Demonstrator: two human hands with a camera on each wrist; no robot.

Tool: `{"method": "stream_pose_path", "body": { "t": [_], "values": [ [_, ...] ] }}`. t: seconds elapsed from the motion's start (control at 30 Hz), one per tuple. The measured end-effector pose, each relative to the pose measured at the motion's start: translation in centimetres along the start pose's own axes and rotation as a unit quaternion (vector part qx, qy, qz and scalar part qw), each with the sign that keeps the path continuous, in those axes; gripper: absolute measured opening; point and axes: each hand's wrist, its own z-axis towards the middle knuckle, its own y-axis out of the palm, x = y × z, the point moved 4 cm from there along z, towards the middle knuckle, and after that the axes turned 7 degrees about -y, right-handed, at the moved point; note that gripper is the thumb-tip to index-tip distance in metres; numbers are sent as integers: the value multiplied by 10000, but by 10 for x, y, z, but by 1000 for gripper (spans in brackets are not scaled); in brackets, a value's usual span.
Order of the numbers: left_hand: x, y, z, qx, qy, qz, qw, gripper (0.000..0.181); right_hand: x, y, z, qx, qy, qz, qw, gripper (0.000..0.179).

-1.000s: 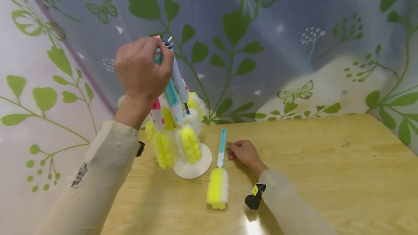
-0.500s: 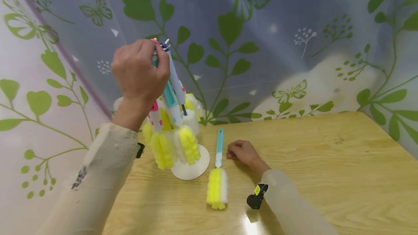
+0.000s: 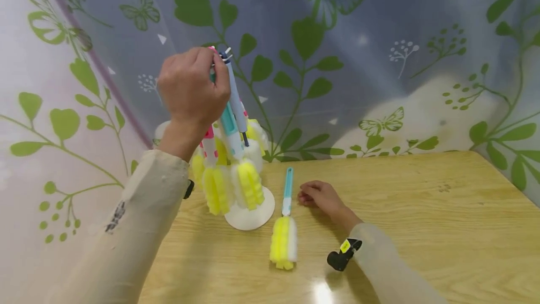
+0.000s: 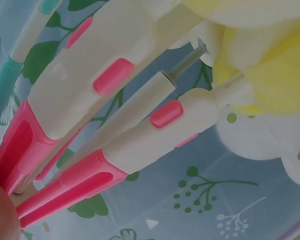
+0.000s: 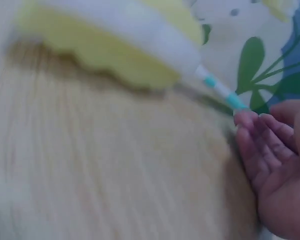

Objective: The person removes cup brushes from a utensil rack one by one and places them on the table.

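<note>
Sponge brushes with yellow and white heads [image 3: 249, 184] hang from a stand, whose white round base [image 3: 250, 214] shows on the table. High on it, my left hand [image 3: 191, 86] has its thumb curled over the upper end of a teal brush handle [image 3: 228, 120]. Its other fingers are hidden behind the fist. Pink handles [image 4: 72, 177] run up beside that hand in the left wrist view. My right hand [image 3: 322, 199] rests on the table, fingers loosely bent and holding nothing. Just left of it lies another teal-handled sponge brush [image 3: 284, 240], head toward me.
A wooden table [image 3: 405, 219] carries the stand and the loose brush. Behind it hangs a curtain [image 3: 270, 13] printed with green leaves and butterflies, close to the stand. A black wrist camera [image 3: 343, 254] sits on my right wrist.
The head view has shifted slightly. My left hand keeps its place at the top of the stand. My right hand has drawn a little to the right of the loose brush.
</note>
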Motion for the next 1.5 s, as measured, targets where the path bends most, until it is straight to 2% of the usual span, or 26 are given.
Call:
{"method": "stream_pose_path", "body": {
  "t": [0.17,0.33,0.5,0.63,0.8,0.87,0.97,1.33,1.5],
  "values": [
    [-1,-1,0,49,40,38,10000,37,-25,2,9,72,-207,45,9997,38],
    [-3,-3,3,79,-23,38,10000,37,-79,7,21,-125,-769,-157,9968,38],
    [-2,0,5,20,18,63,10000,36,-134,18,27,-93,-1293,-98,9915,37],
    [1,2,6,30,11,42,10000,37,-174,35,30,-164,-1786,-85,9837,38],
    [4,2,4,6,59,62,10000,35,-209,61,30,-616,-2482,-389,9660,40],
    [5,2,4,-2,75,57,10000,36,-217,70,29,-741,-2662,-637,9589,41],
    [7,4,5,-18,75,18,10000,35,-221,79,29,-742,-2769,-938,9534,42],
    [4,5,2,-153,133,59,9998,34,-214,93,35,-287,-2666,-1171,9562,35],
    [-1,0,3,-42,116,70,9999,34,-218,95,37,-261,-2802,-883,9555,33]
  ]
}}
